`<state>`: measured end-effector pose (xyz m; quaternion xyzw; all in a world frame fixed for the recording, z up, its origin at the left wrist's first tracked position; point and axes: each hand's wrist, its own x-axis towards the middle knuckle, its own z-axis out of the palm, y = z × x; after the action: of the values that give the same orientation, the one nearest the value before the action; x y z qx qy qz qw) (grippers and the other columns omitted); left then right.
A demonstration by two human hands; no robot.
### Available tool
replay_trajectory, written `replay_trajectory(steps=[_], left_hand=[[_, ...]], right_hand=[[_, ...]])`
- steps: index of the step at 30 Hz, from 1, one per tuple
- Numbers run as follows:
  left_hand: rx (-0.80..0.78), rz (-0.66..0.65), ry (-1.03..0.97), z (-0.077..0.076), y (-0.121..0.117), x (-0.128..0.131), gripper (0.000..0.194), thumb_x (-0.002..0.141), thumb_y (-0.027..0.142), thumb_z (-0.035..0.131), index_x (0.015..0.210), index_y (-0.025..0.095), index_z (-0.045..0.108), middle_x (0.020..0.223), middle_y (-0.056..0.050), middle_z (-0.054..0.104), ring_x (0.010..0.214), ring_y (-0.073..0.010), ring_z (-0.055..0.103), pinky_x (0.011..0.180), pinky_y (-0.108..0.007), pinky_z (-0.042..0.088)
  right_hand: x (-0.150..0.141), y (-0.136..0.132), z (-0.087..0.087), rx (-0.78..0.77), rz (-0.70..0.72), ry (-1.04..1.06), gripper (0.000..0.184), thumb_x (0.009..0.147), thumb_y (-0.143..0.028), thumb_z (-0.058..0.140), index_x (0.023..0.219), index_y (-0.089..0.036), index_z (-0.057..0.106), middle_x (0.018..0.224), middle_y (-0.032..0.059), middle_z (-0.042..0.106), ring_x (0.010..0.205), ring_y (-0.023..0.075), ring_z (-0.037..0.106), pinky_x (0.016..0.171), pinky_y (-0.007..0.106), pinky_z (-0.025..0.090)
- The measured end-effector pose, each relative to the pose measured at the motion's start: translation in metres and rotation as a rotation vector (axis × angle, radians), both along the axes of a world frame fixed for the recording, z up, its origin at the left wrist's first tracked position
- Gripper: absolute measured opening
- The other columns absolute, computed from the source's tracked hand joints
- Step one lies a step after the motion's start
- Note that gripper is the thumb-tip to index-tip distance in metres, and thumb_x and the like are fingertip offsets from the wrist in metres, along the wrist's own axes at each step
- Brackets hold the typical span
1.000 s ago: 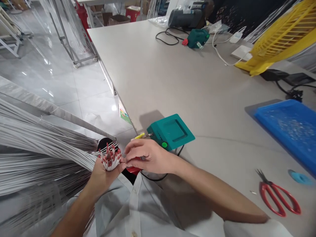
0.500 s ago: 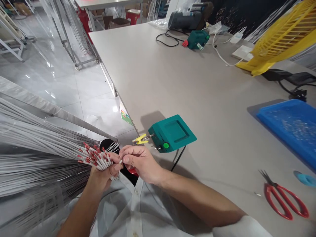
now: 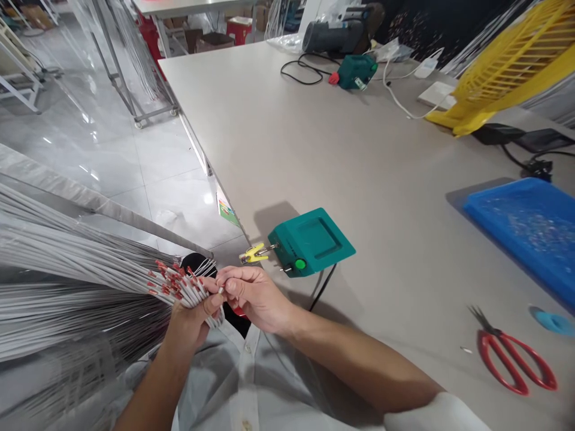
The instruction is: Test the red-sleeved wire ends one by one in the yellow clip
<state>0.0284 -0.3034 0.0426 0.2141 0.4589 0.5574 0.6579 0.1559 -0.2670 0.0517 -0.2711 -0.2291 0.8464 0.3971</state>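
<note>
My left hand [image 3: 194,317] is closed round a thick bundle of white wires with red-tipped ends [image 3: 176,284]; the wires fan out to the left. My right hand [image 3: 251,294] pinches the end of one wire at the bundle's right side, fingers pressed together. Both hands hover just off the table's near-left edge. A small teal box [image 3: 312,240] with a green button and a yellow clip at its left side sits on the table just beyond my right hand, its black cable running under my wrist.
Red scissors [image 3: 512,358] and a light blue piece [image 3: 554,322] lie at the right. A blue tray [image 3: 530,230] sits right of centre. A yellow basket [image 3: 507,72], cables, a second teal box [image 3: 357,70] and a dark machine [image 3: 341,33] stand at the back.
The bundle's red tips have swung from pointing up to pointing left. My right hand shifted slightly left and now pinches a single wire end.
</note>
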Motion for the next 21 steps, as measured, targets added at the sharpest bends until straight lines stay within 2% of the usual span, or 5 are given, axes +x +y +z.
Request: replay_trajectory(steps=[7, 10, 17, 19, 21], left_hand=[[-0.010, 0.016, 0.011, -0.0002, 0.0005, 0.0028, 0.020, 0.054, 0.021, 0.079, 0.063, 0.017, 0.063, 0.054, 0.004, 0.055, 0.044, -0.0066, 0.047, 0.043, -0.019, 0.040], [0.004, 0.018, 0.018, -0.0023, 0.0003, 0.0046, 0.020, 0.053, 0.020, 0.079, 0.063, 0.016, 0.063, 0.056, 0.004, 0.057, 0.044, -0.0056, 0.047, 0.043, -0.018, 0.039], [-0.017, 0.053, 0.054, -0.0047, 0.0007, 0.0062, 0.020, 0.054, 0.023, 0.080, 0.065, 0.017, 0.064, 0.053, 0.004, 0.057, 0.045, -0.0064, 0.047, 0.044, -0.019, 0.039], [-0.023, 0.059, 0.076, -0.0041, 0.0006, 0.0058, 0.020, 0.054, 0.023, 0.079, 0.065, 0.017, 0.064, 0.053, 0.004, 0.057, 0.045, -0.0063, 0.046, 0.043, -0.019, 0.038], [-0.015, 0.054, 0.102, -0.0027, 0.0007, 0.0057, 0.018, 0.055, 0.024, 0.078, 0.065, 0.017, 0.065, 0.053, 0.004, 0.056, 0.044, -0.0061, 0.045, 0.042, -0.018, 0.036]], right_hand=[[0.0015, 0.0022, -0.0066, 0.024, 0.034, 0.077, 0.018, 0.063, -0.032, 0.077, 0.070, -0.016, 0.071, 0.071, -0.0023, 0.062, 0.043, 0.0005, 0.046, 0.036, 0.015, 0.030], [0.0013, 0.0021, -0.0061, 0.016, 0.040, 0.080, 0.018, 0.063, -0.032, 0.077, 0.070, -0.017, 0.071, 0.067, -0.0029, 0.062, 0.041, 0.0007, 0.044, 0.035, 0.016, 0.028], [0.0022, 0.0001, -0.0001, 0.047, -0.060, -0.121, 0.015, 0.065, -0.031, 0.074, 0.069, -0.017, 0.070, 0.064, -0.0025, 0.061, 0.044, 0.0013, 0.042, 0.039, 0.015, 0.028], [0.0035, -0.0002, 0.0010, 0.135, -0.103, -0.223, 0.012, 0.069, -0.029, 0.071, 0.069, -0.017, 0.070, 0.068, -0.0013, 0.062, 0.049, 0.0031, 0.047, 0.043, 0.016, 0.033], [0.0057, 0.0002, 0.0022, 0.332, -0.177, -0.345, 0.009, 0.072, -0.025, 0.067, 0.068, -0.017, 0.069, 0.072, 0.0004, 0.063, 0.059, 0.0066, 0.054, 0.052, 0.018, 0.042]])
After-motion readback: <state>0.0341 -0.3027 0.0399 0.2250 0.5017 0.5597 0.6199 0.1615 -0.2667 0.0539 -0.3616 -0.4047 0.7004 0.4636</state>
